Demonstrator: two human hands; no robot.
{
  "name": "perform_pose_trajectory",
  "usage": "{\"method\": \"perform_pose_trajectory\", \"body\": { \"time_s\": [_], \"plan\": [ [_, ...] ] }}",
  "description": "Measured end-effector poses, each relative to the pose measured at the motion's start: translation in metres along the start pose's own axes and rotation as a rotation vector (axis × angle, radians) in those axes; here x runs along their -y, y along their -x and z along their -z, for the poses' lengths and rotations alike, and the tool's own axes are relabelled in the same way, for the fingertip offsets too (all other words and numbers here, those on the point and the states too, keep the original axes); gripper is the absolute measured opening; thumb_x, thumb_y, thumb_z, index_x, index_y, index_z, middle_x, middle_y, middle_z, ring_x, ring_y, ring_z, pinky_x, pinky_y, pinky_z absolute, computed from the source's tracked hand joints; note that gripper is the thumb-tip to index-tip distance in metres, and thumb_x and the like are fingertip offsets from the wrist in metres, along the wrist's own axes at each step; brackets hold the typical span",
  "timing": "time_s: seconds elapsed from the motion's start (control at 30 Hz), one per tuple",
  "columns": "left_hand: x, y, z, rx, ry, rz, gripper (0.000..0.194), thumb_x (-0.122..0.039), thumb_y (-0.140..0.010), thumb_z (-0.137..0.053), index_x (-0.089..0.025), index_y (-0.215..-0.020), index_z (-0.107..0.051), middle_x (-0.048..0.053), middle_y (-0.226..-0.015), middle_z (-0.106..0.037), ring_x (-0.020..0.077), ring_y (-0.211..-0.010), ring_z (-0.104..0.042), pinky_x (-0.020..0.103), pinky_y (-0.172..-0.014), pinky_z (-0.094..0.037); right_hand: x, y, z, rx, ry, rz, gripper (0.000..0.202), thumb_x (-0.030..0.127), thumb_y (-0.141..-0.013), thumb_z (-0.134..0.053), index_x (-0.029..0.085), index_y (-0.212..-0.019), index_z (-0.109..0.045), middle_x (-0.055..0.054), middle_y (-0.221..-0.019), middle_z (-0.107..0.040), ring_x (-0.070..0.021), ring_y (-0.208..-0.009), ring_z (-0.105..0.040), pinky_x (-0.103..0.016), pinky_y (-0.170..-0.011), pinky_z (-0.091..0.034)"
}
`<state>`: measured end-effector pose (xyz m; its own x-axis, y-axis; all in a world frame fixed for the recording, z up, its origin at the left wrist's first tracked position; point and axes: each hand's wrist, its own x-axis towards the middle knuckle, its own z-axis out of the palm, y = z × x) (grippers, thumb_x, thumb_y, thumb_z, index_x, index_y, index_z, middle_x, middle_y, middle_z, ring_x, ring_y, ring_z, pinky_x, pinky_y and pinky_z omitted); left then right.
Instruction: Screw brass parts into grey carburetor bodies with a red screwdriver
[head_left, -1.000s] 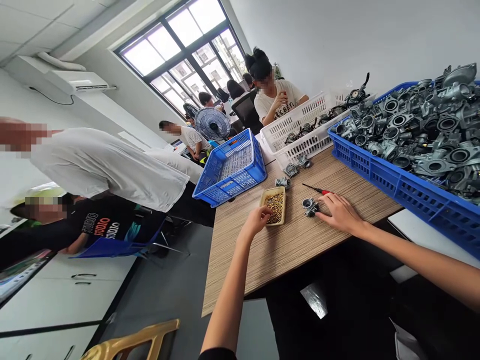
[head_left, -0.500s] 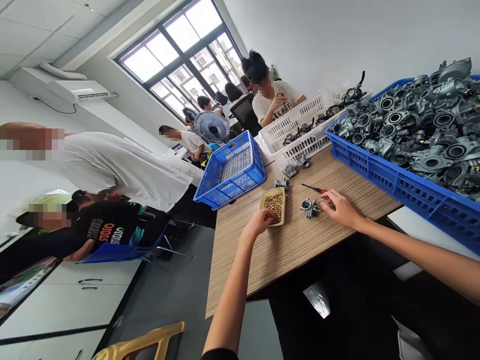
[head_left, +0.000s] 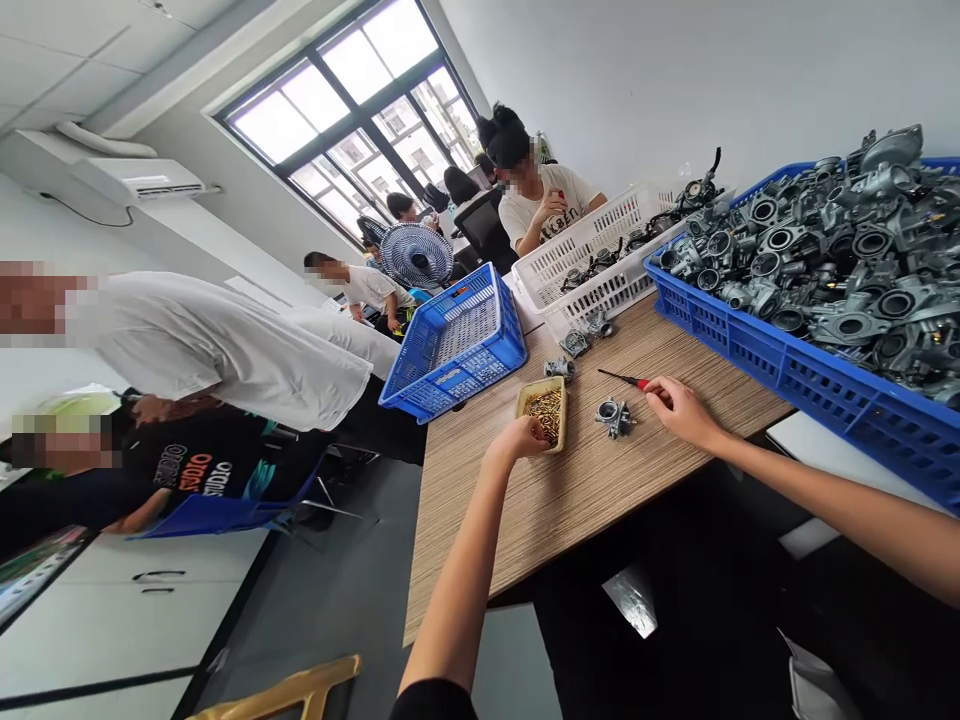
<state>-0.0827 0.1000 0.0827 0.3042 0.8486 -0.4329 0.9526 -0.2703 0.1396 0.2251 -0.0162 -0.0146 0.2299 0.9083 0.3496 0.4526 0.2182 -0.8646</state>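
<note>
My left hand reaches over the near edge of a small cream tray of tiny brass-coloured parts. Its fingers are curled together at the parts; what they pinch is hidden. My right hand is closed round the red handle of a screwdriver, whose dark shaft points left, low over the table. Between my hands a grey metal carburetor body lies on the wood, touched by neither. Behind the tray sit more such bodies, one close to its far edge.
At the right, a blue crate is heaped with carburetor bodies. A white basket with dark assemblies and another blue crate stand along the far side of the wooden table. A co-worker sits opposite; other people are at the left.
My right hand's fingers have drawn together round the screwdriver handle. My left hand stays at the tray. The whole view has shifted slightly.
</note>
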Motion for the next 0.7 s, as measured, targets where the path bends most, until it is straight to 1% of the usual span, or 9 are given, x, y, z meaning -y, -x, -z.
{"method": "perform_pose_trajectory", "body": {
  "time_s": [0.1, 0.23, 0.33, 0.43, 0.5, 0.53, 0.63, 0.7],
  "plan": [
    [-0.001, 0.001, 0.0, -0.002, -0.017, -0.022, 0.015, -0.022, -0.07, -0.078, -0.021, -0.062, -0.065, -0.002, -0.064, -0.061, 0.0137, -0.065, -0.055, 0.025, -0.058, -0.035, 0.001, 0.0, 0.0, 0.0, -0.004, -0.002, 0.015, 0.033, -0.096, -0.053, 0.022, -0.098, -0.064, -0.009, -0.105, -0.073, -0.0215, -0.084, -0.068, -0.037, -0.078, -0.056],
    [0.002, 0.005, 0.0, -0.023, -0.019, -0.047, 0.013, -0.011, -0.071, -0.07, -0.02, -0.063, -0.065, -0.002, -0.066, -0.063, 0.0134, -0.065, -0.055, 0.026, -0.059, -0.035, 0.0, 0.0, -0.001, 0.006, -0.017, -0.018, 0.015, 0.032, -0.097, -0.053, 0.022, -0.098, -0.064, -0.01, -0.112, -0.073, -0.0208, -0.084, -0.068, -0.037, -0.08, -0.056],
    [0.004, 0.008, 0.001, -0.045, -0.01, -0.057, 0.016, -0.006, -0.071, -0.066, -0.02, -0.064, -0.065, -0.002, -0.064, -0.062, 0.0134, -0.062, -0.054, 0.026, -0.058, -0.035, 0.001, 0.0, 0.0, 0.012, -0.016, -0.028, 0.015, 0.033, -0.097, -0.053, 0.022, -0.098, -0.064, -0.009, -0.109, -0.072, -0.0205, -0.082, -0.067, -0.037, -0.079, -0.056],
    [0.005, 0.012, 0.001, -0.087, 0.012, -0.069, 0.015, -0.006, -0.075, -0.064, -0.021, -0.071, -0.067, -0.002, -0.067, -0.064, 0.0141, -0.064, -0.057, 0.027, -0.06, -0.038, 0.004, 0.0, 0.002, 0.018, -0.01, -0.032, 0.015, 0.034, -0.097, -0.053, 0.022, -0.098, -0.063, -0.009, -0.105, -0.071, -0.0197, -0.078, -0.066, -0.036, -0.076, -0.056],
    [0.003, 0.015, 0.0, -0.151, 0.043, -0.094, 0.014, -0.008, -0.08, -0.061, -0.021, -0.079, -0.068, -0.001, -0.072, -0.067, 0.0146, -0.068, -0.06, 0.026, -0.064, -0.041, 0.008, 0.002, 0.002, 0.037, -0.011, -0.012, 0.016, 0.035, -0.097, -0.055, 0.022, -0.101, -0.062, -0.008, -0.106, -0.07, -0.0196, -0.078, -0.066, -0.036, -0.075, -0.057],
    [0.001, 0.017, -0.001, -0.203, 0.073, -0.12, 0.014, -0.009, -0.082, -0.06, -0.021, -0.082, -0.067, -0.001, -0.073, -0.067, 0.0148, -0.069, -0.061, 0.027, -0.065, -0.042, 0.01, 0.003, 0.002, 0.056, -0.007, 0.012, 0.017, 0.037, -0.096, -0.058, 0.022, -0.104, -0.062, -0.008, -0.106, -0.069, -0.0199, -0.079, -0.066, -0.036, -0.075, -0.057],
    [-0.009, 0.024, -0.007, -0.396, 0.207, -0.244, 0.012, -0.012, -0.086, -0.058, -0.021, -0.086, -0.066, -0.001, -0.073, -0.067, 0.0145, -0.065, -0.061, 0.028, -0.066, -0.045, 0.015, 0.007, 0.001, 0.13, 0.039, 0.13, 0.023, 0.035, -0.091, -0.066, 0.023, -0.11, -0.062, -0.008, -0.106, -0.067, -0.0217, -0.085, -0.066, -0.037, -0.076, -0.057],
    [-0.02, 0.031, -0.015, -0.494, 0.302, -0.338, 0.01, -0.015, -0.088, -0.059, -0.021, -0.088, -0.066, 0.0, -0.079, -0.07, 0.0139, -0.064, -0.06, 0.028, -0.065, -0.047, 0.015, 0.009, 0.001, 0.177, 0.077, 0.194, 0.021, 0.031, -0.089, -0.066, 0.024, -0.108, -0.062, -0.007, -0.105, -0.068, -0.0218, -0.087, -0.066, -0.036, -0.078, -0.056]
  ]
}}
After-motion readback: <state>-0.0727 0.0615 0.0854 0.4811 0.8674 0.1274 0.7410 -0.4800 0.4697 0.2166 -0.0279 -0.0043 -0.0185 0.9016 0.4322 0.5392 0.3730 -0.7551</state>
